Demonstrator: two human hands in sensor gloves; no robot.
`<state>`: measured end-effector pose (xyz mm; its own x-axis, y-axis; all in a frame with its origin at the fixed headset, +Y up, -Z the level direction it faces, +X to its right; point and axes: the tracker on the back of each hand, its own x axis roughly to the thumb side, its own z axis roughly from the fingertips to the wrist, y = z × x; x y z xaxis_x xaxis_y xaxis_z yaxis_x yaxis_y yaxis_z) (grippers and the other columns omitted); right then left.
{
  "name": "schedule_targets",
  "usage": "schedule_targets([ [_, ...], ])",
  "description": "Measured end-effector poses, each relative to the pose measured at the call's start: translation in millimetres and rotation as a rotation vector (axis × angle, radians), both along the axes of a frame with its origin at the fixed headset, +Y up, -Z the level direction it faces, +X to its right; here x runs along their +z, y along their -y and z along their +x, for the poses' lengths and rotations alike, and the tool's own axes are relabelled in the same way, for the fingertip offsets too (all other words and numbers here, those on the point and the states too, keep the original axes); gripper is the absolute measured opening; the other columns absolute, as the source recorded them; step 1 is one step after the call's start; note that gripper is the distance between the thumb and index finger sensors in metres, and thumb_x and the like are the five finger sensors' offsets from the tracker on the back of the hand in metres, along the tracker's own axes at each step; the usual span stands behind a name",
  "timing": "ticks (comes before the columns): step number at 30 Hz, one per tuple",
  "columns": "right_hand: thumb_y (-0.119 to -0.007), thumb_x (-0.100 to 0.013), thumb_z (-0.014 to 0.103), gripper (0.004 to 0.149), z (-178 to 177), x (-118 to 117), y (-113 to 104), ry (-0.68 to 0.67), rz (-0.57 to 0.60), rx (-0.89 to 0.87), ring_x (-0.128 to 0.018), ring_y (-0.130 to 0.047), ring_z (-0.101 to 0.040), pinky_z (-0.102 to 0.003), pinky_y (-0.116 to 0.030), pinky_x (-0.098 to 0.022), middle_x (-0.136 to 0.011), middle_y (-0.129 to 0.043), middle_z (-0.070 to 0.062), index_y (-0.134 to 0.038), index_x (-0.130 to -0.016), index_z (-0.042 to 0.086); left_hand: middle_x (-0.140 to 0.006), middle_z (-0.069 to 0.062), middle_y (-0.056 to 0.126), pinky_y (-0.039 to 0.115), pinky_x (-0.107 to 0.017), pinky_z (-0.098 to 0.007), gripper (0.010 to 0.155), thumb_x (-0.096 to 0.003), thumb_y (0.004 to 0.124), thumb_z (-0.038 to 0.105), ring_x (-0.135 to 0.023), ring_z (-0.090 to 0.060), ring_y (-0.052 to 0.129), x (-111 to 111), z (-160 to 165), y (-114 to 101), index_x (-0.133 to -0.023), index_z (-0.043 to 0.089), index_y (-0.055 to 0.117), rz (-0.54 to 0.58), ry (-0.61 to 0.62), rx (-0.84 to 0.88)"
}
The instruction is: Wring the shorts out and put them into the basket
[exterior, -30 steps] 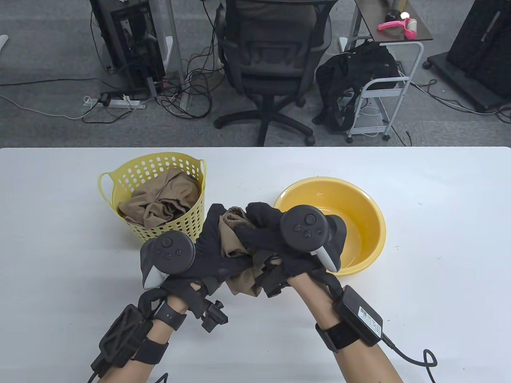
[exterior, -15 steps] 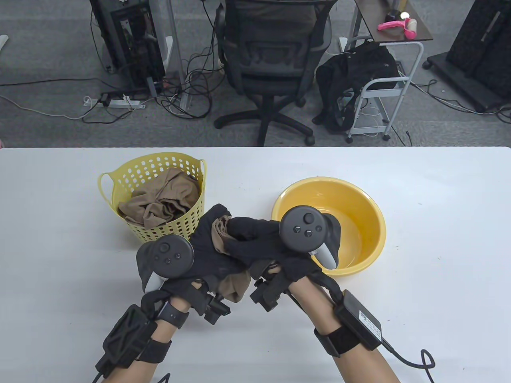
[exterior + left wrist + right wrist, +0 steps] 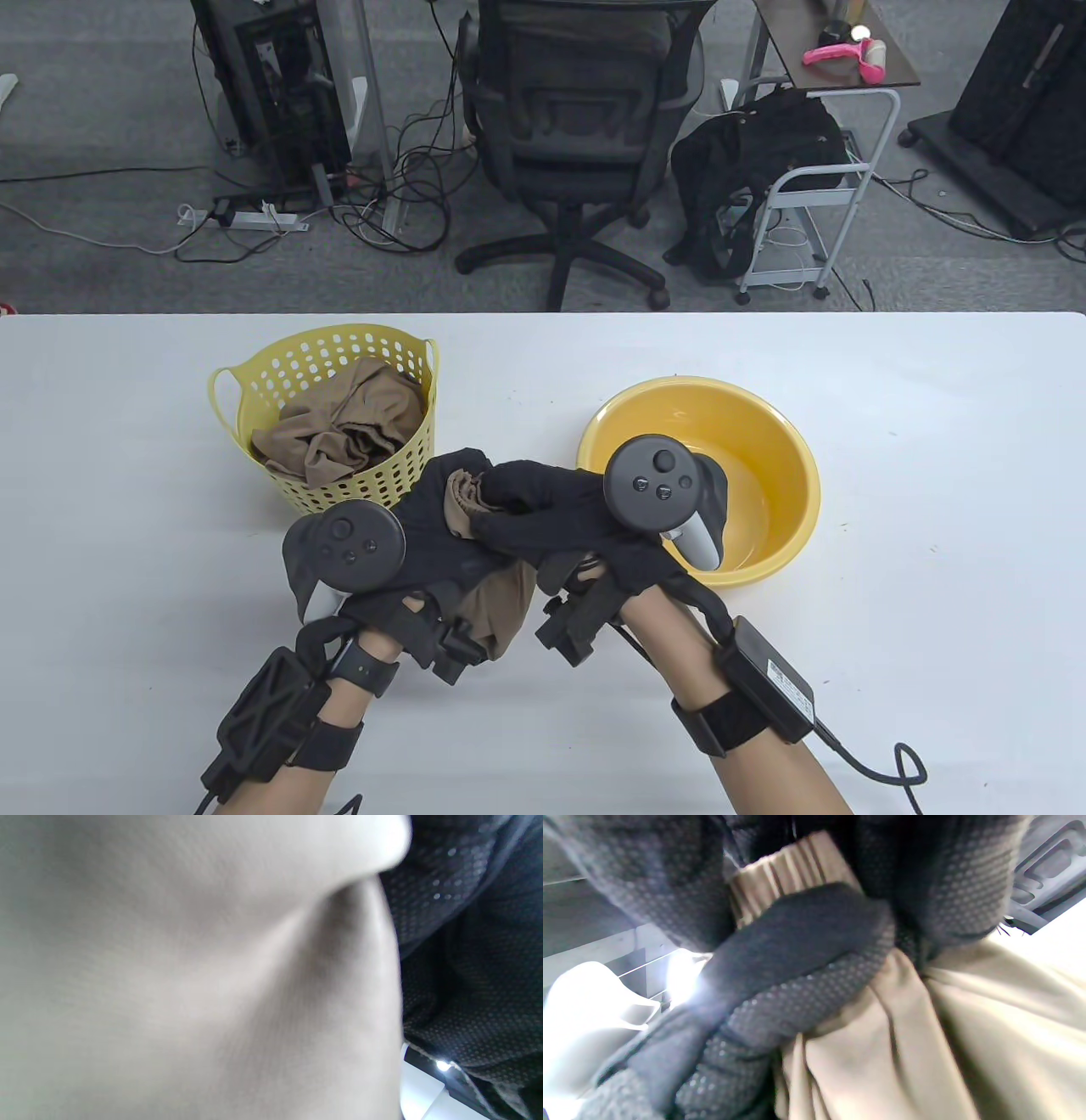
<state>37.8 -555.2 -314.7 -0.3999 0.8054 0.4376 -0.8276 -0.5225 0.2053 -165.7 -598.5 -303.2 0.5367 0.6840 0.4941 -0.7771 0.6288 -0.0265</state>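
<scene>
Bunched tan shorts [image 3: 501, 607] are squeezed between both gloved hands above the table, between the basket and the basin. My left hand [image 3: 433, 526] grips them from the left, and my right hand [image 3: 530, 514] wraps over them from the right. A gathered tan end [image 3: 462, 501] pokes out between the fingers. The yellow perforated basket [image 3: 246, 407] stands at the left and holds other tan cloth [image 3: 339, 429]. In the left wrist view tan fabric [image 3: 191, 976] fills the frame. In the right wrist view, gloved fingers [image 3: 801, 942] curl around the pleated shorts [image 3: 903, 1052].
A yellow basin [image 3: 789, 509] sits to the right, partly behind my right hand. The white table [image 3: 933, 594] stretches wide to both sides. Beyond its far edge stand an office chair [image 3: 568, 153], a computer tower [image 3: 280, 93] and a small cart [image 3: 814, 187].
My hands closed tighter and turned on the shorts, so less tan cloth shows between them. The hanging end shrank and shifted left under my left hand.
</scene>
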Motion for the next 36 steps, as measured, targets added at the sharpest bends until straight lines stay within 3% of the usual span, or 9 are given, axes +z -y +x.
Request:
schedule_targets([
  [13,-0.089,-0.047,0.055,0.063,16.2,-3.1,5.2,0.040,-0.014,-0.029,-0.066,-0.098,-0.044,-0.053,-0.086,-0.049,-0.084,-0.089,-0.020,-0.079,-0.092,0.013,-0.099,-0.018,0.080,0.076,-0.057,-0.068,0.068,-0.0488,0.100,0.046,-0.083,-0.043,0.098,-1.1,-11.0,0.7,-0.098,0.022,0.060,-0.025,0.000,0.044],
  [20,-0.084,-0.048,0.062,0.069,32.3,-12.9,13.0,0.071,-0.055,-0.039,-0.079,-0.087,-0.052,-0.065,-0.075,-0.057,-0.093,-0.080,-0.024,-0.076,-0.097,0.014,-0.097,-0.017,0.082,0.077,-0.057,-0.068,0.062,-0.0500,0.099,0.046,-0.081,-0.042,0.100,-2.3,-22.9,0.3,-0.096,0.024,0.064,-0.057,0.009,0.130],
  [25,-0.078,-0.048,0.069,0.077,42.8,-23.7,25.2,0.047,-0.157,-0.073,-0.087,-0.075,-0.059,-0.071,-0.068,-0.058,-0.101,-0.071,-0.027,-0.070,-0.102,0.015,-0.097,-0.015,0.083,0.077,-0.058,-0.067,0.061,-0.0495,0.099,0.047,-0.082,-0.041,0.100,-1.2,-31.4,-5.1,-0.096,0.025,0.065,-0.065,0.051,0.210],
  [36,-0.067,-0.048,0.079,0.089,46.9,-43.4,71.6,-0.091,-0.457,-0.265,-0.093,-0.053,-0.070,-0.078,-0.057,-0.060,-0.111,-0.050,-0.032,-0.056,-0.112,0.018,-0.098,-0.013,0.083,0.077,-0.060,-0.067,0.062,-0.0473,0.100,0.047,-0.084,-0.040,0.101,-3.1,-41.0,-13.5,-0.095,0.027,0.066,-0.071,0.311,0.477],
])
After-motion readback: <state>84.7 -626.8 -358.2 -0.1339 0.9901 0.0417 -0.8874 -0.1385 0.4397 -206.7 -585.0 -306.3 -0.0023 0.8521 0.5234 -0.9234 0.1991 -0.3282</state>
